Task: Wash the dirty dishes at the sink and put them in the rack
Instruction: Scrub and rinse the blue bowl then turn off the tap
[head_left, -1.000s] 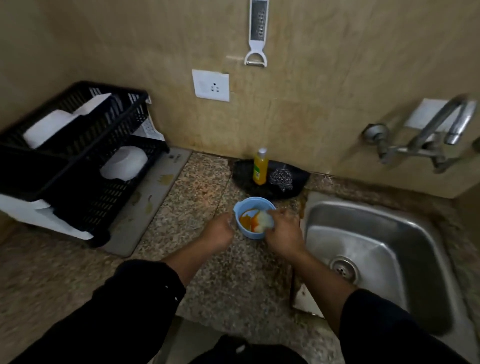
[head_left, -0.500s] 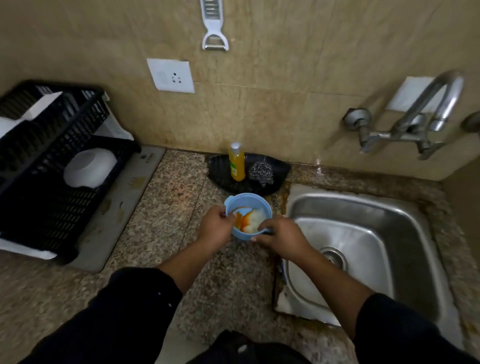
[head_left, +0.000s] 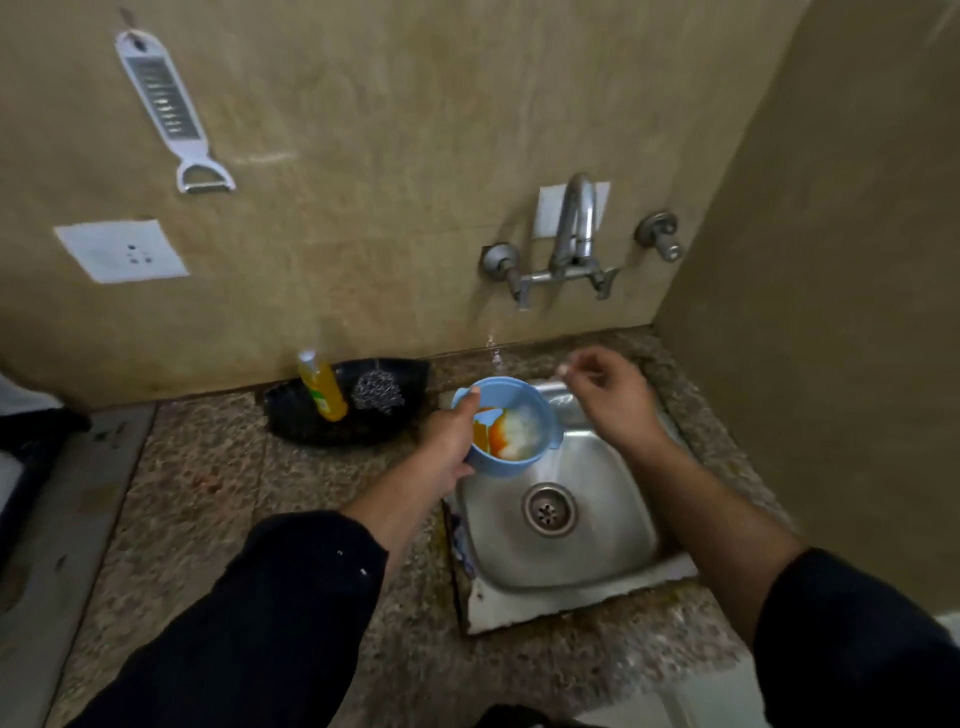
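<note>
One light-blue plastic bowl (head_left: 514, 396). One square stainless-steel sink (head_left: 613, 535), with one round drain strainer (head_left: 549, 508). On the table (head_left: 208, 493), at the sink's 10 o'clock: one yellow soap bottle (head_left: 322, 387), one steel-wool scrubber (head_left: 377, 391), one black oval tray (head_left: 306, 423). On the wall: one white hanging grater (head_left: 165, 106), one white socket plate (head_left: 122, 251), one chrome tap (head_left: 574, 228). Two hands: left hand (head_left: 449, 441), right hand (head_left: 613, 395).

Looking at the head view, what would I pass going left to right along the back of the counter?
First the yellow soap bottle, then the steel scrubber, the blue bowl, the right hand.
</note>
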